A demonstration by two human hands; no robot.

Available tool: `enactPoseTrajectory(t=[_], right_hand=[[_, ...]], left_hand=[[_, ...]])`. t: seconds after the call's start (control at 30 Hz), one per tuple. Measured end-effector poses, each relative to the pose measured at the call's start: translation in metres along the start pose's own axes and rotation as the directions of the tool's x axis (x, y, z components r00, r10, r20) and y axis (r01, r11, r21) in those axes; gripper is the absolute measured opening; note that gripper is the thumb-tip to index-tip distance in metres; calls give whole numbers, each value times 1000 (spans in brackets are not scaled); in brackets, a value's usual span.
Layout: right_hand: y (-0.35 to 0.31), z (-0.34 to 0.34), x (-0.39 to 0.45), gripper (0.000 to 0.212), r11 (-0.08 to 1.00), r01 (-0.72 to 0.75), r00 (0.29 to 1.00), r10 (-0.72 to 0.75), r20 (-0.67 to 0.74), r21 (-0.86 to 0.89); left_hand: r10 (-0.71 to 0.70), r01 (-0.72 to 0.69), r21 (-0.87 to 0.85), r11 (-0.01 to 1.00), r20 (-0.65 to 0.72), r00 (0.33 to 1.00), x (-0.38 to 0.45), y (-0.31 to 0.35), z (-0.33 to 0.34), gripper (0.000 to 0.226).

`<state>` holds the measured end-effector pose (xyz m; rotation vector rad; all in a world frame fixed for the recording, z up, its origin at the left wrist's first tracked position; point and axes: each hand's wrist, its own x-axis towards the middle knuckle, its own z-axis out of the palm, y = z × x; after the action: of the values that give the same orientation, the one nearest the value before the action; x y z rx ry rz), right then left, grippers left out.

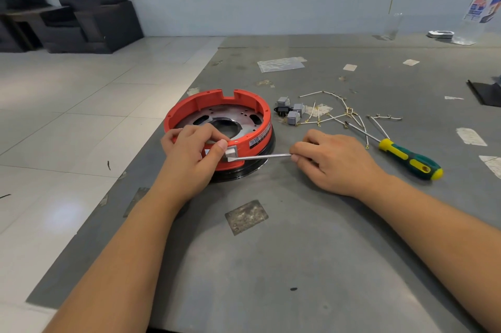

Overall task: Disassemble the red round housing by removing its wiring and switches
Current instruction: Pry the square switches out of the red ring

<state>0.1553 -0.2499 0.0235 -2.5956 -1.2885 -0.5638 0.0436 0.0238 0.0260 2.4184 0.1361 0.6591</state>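
The red round housing (244, 104) sits on a black base on the grey table, its metal plate showing inside. My left hand (193, 153) grips the housing's near wall, thumb beside a white switch (232, 153) set in that wall. My right hand (332, 159) holds a flat-blade screwdriver (260, 156) by its hidden handle; the blade tip touches the switch's lower edge. Removed grey switches (292, 113) and loose white wires (341, 113) lie to the right of the housing.
A green-and-yellow screwdriver (406, 156) lies right of my right hand. Tape scraps and a clear plastic bag (280, 64) dot the table (298, 265). A plastic bottle (479, 15) stands at the far right. The table's left edge runs close to the housing.
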Motion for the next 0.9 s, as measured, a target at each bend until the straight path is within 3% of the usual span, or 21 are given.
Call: enactPoseTrajectory(t=[0.67, 0.9], right_hand=[[14, -5, -4, 25, 995, -50, 951, 19, -307, -91], [6, -13, -9, 27, 989, -66, 955, 24, -297, -131]], left_hand=[[-71, 72, -26, 997, 16, 997, -1, -2, -1, 23], [-53, 52, -30, 998, -9, 999, -1, 0, 0, 22]])
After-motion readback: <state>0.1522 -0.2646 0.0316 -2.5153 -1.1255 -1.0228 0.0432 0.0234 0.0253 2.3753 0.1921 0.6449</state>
